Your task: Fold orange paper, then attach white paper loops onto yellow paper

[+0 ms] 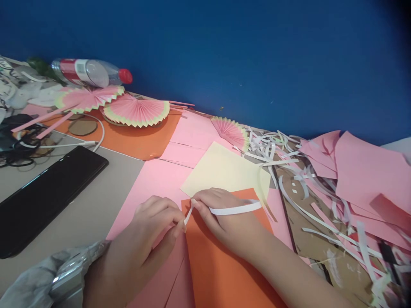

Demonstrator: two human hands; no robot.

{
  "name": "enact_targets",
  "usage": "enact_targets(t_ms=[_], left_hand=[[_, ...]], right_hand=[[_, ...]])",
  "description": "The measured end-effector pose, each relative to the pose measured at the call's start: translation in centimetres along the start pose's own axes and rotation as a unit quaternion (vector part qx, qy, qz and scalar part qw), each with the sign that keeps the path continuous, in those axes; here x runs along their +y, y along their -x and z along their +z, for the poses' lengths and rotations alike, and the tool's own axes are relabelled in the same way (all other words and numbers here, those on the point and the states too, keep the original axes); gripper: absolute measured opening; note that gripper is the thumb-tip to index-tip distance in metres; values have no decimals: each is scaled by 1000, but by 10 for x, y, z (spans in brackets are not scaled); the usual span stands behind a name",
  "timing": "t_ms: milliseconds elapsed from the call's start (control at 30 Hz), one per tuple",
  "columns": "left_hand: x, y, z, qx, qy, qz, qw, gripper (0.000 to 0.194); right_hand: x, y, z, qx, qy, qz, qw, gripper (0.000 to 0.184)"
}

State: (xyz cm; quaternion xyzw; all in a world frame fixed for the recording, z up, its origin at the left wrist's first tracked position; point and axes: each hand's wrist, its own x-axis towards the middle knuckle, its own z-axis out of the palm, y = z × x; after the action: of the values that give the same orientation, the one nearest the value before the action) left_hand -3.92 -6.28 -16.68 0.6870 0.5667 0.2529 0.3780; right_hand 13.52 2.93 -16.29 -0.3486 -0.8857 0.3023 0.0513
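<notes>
The landmark here is the orange sheet [221,265], which lies in front of the person, under the two hands. The white paper strip [236,209] is above this orange sheet. The left hand [144,239] is at the left edge of the orange sheet, with thumb and finger pressed together on one end of the strip. The right hand [231,229] is above the orange sheet, and its thumb and finger pinch the same strip; the longer part passes over this hand to the right. Between the two hands a short piece is stretched.

Just beyond the orange sheet is a cream sheet [218,167]. To the left of the orange sheet, a black phone [51,201] rests on the grey desk [125,171]. Farther, beyond the orange sheet and to its left, lie a pleated fan [138,111] and a plastic bottle [96,72] on its side. To the right of the orange sheet there is cardboard [295,214] with many paper scraps, perhaps cut strips, a little blurred.
</notes>
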Motion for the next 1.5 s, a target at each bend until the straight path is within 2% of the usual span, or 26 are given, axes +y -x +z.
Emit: enact_targets(t_ms=[167, 300, 500, 733, 867, 967, 1067, 1167, 1300, 1500], left_hand=[[-1, -1, -1, 30, 35, -3, 999, 15], [-2, -1, -2, 25, 21, -6, 999, 14], [-1, 2, -1, 26, 14, 34, 999, 14], [-1, 0, -1, 13, 2, 32, 999, 14], [0, -2, -1, 6, -2, 21, 1000, 14], [-1, -3, 0, 7, -3, 12, 1000, 13], [-2, -3, 0, 15, -2, 8, 1000, 13], [-2, -3, 0, 29, -3, 9, 1000, 13], [1, -3, -1, 20, -4, -12, 1000, 13], [0, -4, -1, 28, -22, -17, 999, 14]], right_hand=[[2, 4, 0, 11, -23, -14, 1000, 31], [3, 4, -1, 43, -43, -34, 998, 28], [0, 2, 3, 44, 14, -10, 999, 30], [-1, 2, 8, 55, 49, -26, 997, 33], [1, 3, 9, 89, 28, -57, 994, 33], [3, 3, 8, 126, -43, -100, 986, 40], [4, 3, 5, 80, -137, -125, 979, 35], [4, 2, 2, 24, -156, -120, 980, 25], [1, 1, 0, 11, -158, -84, 984, 14], [0, 1, 0, 2, -178, -62, 982, 18]])
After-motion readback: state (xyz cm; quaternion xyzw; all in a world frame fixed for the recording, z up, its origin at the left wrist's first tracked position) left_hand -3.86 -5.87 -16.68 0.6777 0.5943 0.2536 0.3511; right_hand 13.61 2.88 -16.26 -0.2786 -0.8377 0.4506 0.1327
